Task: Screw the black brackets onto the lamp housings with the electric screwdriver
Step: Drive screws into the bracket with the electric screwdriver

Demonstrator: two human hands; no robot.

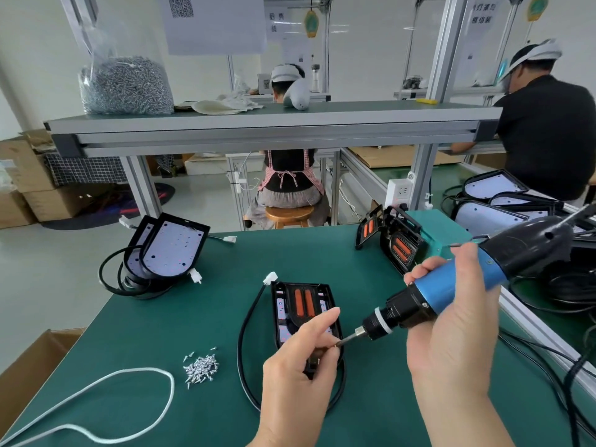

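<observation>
My left hand (300, 359) is over the near end of a black lamp housing (329, 293) on the green table (225, 414), thumb and forefinger pinching the tip of the screwdriver (451, 285). My right hand (451, 327) curls its fingers round the blue barrel. The black bracket (303, 303), with orange strips, sits in the housing. Loose screws (201, 369) lie to the left; more housings (171, 253) are stacked farther back

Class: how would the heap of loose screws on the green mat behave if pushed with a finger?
The screws would probably scatter, not move together: they lie unbound, with stragglers apart. Small and round, some may roll, though the matte green mat likely stops them soon.
</observation>
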